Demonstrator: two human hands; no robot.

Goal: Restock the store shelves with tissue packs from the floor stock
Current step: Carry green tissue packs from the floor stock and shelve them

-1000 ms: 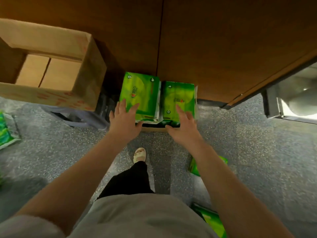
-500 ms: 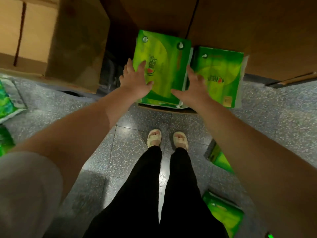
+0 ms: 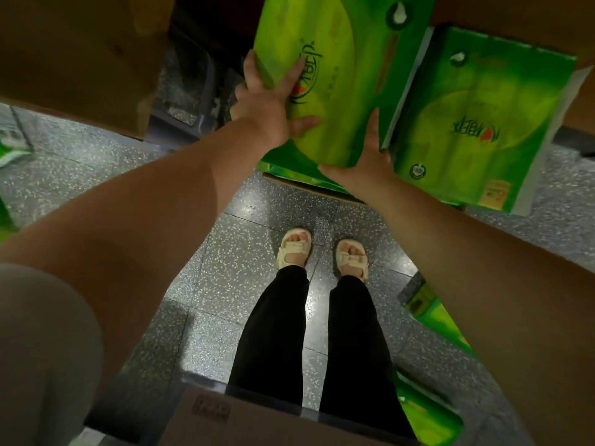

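both hands (image 3: 270, 106) grip left green tissue pack (image 3: 341, 59), second pack (image 3: 483, 117) beside.

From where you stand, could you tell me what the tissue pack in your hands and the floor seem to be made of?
Tissue pack: probably glossy printed plastic film; its green surface shows a soft sheen. Floor: speckled grey polished stone-like tiles, perhaps terrazzo, with visible joints and glare.

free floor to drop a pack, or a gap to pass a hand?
Bare floor runs between the left forearm and the sandals, and beyond the right forearm. Crowded: the held tissue pack butts against the second pack, the right hand wedged at the seam. More packs lie lower right.
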